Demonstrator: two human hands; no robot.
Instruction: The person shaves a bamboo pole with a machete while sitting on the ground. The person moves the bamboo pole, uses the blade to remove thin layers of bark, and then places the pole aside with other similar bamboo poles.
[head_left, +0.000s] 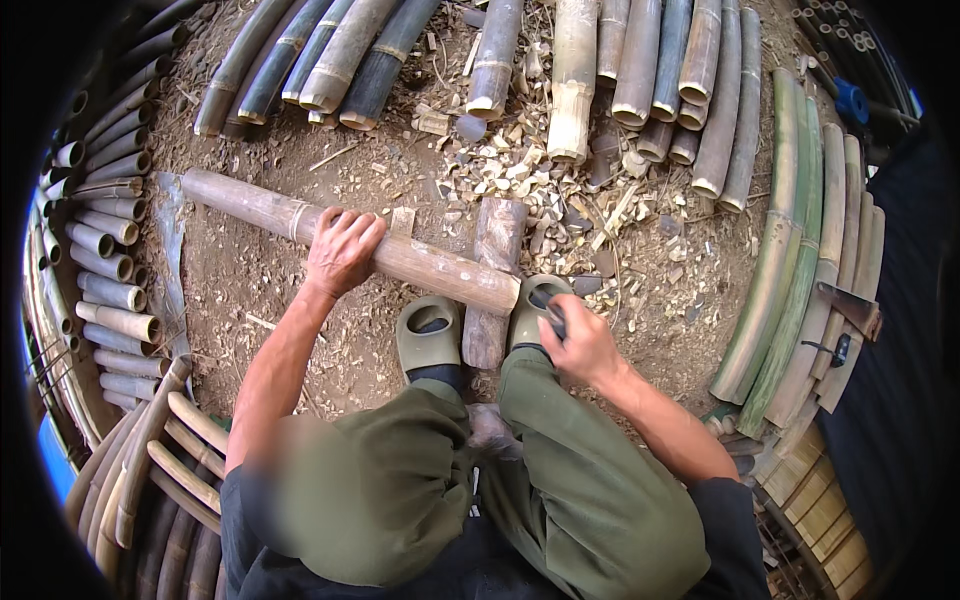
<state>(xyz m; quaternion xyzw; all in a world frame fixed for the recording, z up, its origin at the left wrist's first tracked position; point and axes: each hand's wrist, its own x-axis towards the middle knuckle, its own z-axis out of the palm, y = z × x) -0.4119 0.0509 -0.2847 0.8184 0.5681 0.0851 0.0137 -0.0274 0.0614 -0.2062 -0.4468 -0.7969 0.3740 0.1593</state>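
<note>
My left hand [345,250] is closed over the middle of a brown bamboo pole [430,268], which slants from the far left down toward my feet. Near its right end the pole lies across a short wooden log [498,235]. Beside that cut end, my right hand [585,340] is closed round a dark handle [556,318]. What kind of tool it belongs to cannot be made out, as the hand and the sandal behind it hide the rest. Olive-green sandals [430,338] on my feet stand on either side of the log.
Pale wood chips [520,165] cover the dirt floor ahead. Several cut bamboo poles [575,90] lie along the far side. More bamboo is stacked at left [110,290]. At right, a broad-bladed tool [850,311] rests on long bamboo pieces [775,270].
</note>
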